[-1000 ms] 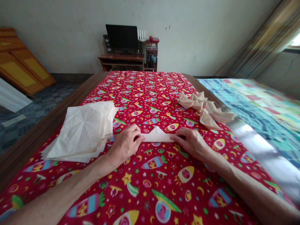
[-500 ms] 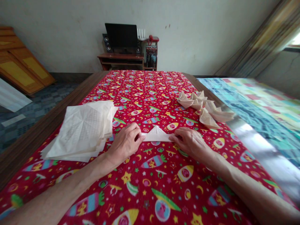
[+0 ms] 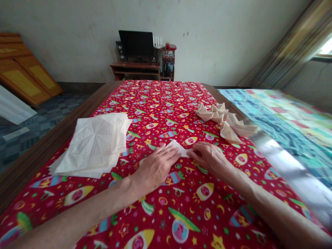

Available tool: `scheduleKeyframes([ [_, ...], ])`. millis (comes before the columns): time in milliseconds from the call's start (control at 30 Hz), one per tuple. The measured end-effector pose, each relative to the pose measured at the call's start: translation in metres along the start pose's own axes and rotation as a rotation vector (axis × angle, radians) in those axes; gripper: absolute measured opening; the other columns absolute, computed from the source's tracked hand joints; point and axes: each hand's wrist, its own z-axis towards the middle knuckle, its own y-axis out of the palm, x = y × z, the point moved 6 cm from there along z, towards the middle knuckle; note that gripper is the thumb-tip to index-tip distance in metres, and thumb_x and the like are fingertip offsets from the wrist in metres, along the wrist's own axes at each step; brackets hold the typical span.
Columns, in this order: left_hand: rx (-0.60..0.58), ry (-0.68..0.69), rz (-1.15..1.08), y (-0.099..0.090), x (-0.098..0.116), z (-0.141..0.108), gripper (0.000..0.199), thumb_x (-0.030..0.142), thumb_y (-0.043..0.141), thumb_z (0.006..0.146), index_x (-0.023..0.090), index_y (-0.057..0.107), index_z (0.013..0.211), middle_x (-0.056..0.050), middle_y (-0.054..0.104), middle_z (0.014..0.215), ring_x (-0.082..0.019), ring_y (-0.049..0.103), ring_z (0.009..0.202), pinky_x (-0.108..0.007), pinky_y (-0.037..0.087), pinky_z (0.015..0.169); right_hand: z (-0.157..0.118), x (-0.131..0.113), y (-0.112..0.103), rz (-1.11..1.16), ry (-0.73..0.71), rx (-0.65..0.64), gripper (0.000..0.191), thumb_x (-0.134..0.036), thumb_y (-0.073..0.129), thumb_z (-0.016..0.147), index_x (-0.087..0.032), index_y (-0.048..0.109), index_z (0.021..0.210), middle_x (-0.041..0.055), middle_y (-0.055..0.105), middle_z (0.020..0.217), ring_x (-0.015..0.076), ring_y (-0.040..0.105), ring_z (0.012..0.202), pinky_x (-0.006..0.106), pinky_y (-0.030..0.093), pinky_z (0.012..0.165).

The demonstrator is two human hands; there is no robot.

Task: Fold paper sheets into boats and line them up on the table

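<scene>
A white sheet of paper, folded into a strip with a triangular peak (image 3: pixel 184 152), lies on the red patterned cloth in front of me. Flat across its left part rests my left hand (image 3: pixel 157 166), fingers stretched out and pressing down; that part is mostly hidden. My right hand (image 3: pixel 209 155) has its fingers curled and pinches the strip's right end. To the left lies a stack of creased, thin paper sheets (image 3: pixel 94 143). Several folded paper pieces with pointed tips (image 3: pixel 229 128) sit in a cluster to the right.
The red cloth (image 3: pixel 166 103) covers a long wooden table (image 3: pixel 85 110). Beyond its far end a monitor (image 3: pixel 136 43) stands on a desk (image 3: pixel 136 65), near a red telephone (image 3: pixel 170 46). A bed-like surface with a blue checked cover (image 3: pixel 261 114) adjoins on the right.
My left hand has let go of the strip's left end and moved right, flattening over the paper. The right hand stays at the right end. The view has tilted slightly upward.
</scene>
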Motion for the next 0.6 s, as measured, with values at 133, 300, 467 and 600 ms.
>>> scheduleKeyframes([
  [133,-0.056,-0.035,-0.006,0.006,0.006,-0.003,0.05,0.036,0.038,0.095,0.015,0.034,0.14,-0.008,0.032,0.149,-0.023,0.023,0.139,-0.041,0.022,0.114,-0.002,0.002,-0.002,-0.006,0.032,0.014,0.025,-0.037,0.051,0.088,-0.02,0.059,0.072,0.0017,0.062,0.069,0.012,0.054,0.061,0.023,0.03,0.055],
  [300,-0.089,-0.037,-0.007,0.011,0.003,-0.005,0.051,0.04,0.031,0.097,0.018,0.03,0.142,-0.006,0.026,0.151,-0.021,0.017,0.141,-0.04,0.017,0.115,-0.003,0.007,-0.017,0.033,0.155,-0.025,0.019,-0.036,0.057,0.084,-0.021,0.061,0.073,-0.0018,0.062,0.062,0.0115,0.054,0.055,0.022,0.032,0.051],
  [467,-0.114,-0.043,-0.021,0.009,0.004,-0.004,0.049,0.04,0.033,0.096,0.017,0.033,0.14,-0.007,0.029,0.15,-0.023,0.018,0.141,-0.042,0.018,0.115,-0.007,-0.026,-0.029,-0.012,-0.058,0.174,0.02,-0.024,0.047,0.09,-0.017,0.065,0.084,0.0052,0.068,0.078,0.0171,0.062,0.073,0.028,0.047,0.066],
  [600,-0.11,-0.06,-0.005,0.005,0.004,-0.003,0.048,0.039,0.036,0.095,0.016,0.038,0.137,-0.01,0.028,0.15,-0.023,0.019,0.14,-0.041,0.021,0.114,-0.021,-0.061,-0.002,-0.059,-0.381,0.065,0.035,-0.02,0.037,0.094,-0.008,0.054,0.123,0.0166,0.055,0.129,0.0239,0.048,0.123,0.038,0.042,0.101],
])
